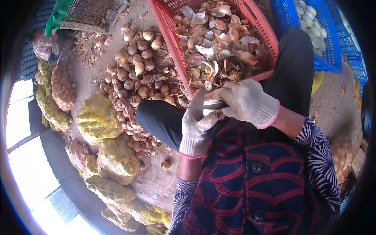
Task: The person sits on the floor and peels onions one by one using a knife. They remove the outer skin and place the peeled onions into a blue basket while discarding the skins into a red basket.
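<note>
Both my hands wear white knit gloves and meet over my lap, at the near rim of a red plastic crate (265, 75) full of onion skins (226, 44). My left hand (198, 123) is curled around a pale onion (209, 106), mostly hidden by fingers and blade. A knife (213, 105) lies across that onion, and its handle end disappears inside my right hand (242, 101), which is closed on it. Unpeeled brown onions (129, 76) form a large heap on the floor to the left of the crate, beside my bent left knee.
Yellow mesh sacks (98, 119) and a reddish sack of onions (62, 85) line the left side. A blue crate (326, 63) with peeled white onions (312, 26) stands at upper right. Another crate (94, 14) is at upper left. One loose onion (165, 164) lies on the floor.
</note>
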The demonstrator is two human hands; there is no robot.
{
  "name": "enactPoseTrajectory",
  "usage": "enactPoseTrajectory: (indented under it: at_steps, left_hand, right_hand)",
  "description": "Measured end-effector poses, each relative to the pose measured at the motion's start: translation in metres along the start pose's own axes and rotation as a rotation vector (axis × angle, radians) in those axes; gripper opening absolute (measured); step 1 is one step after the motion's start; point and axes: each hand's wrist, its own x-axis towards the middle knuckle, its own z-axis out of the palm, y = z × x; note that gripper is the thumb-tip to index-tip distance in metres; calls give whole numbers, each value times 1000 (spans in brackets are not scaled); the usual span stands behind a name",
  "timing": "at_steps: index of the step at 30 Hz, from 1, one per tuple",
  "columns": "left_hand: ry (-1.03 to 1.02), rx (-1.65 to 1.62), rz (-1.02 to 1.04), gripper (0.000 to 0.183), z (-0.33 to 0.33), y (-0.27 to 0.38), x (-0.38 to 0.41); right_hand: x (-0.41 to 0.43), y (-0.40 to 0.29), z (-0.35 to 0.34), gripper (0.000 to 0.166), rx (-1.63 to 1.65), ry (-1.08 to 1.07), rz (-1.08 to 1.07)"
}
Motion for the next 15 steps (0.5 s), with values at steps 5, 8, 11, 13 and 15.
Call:
enactPoseTrajectory:
  at_steps: [5,8,11,13,15]
  left_hand:
    - [55,52,83,94,6,0,-1]
    - [-54,11,92,93,5,9,1]
    - [-203,-61,112,85,24,19,-3]
    - [-132,-28,126,82,15,12,-1]
    - [-107,5,128,80,10,10,0]
  right_hand:
    - [6,7,7,24,445,85,253]
    - [10,15,-1,24,752,26,554]
    - [5,35,4,25,1073,-96,763]
    - [-2,33,4,33,1241,-155,737]
    - [-9,30,3,44,1396,-144,595]
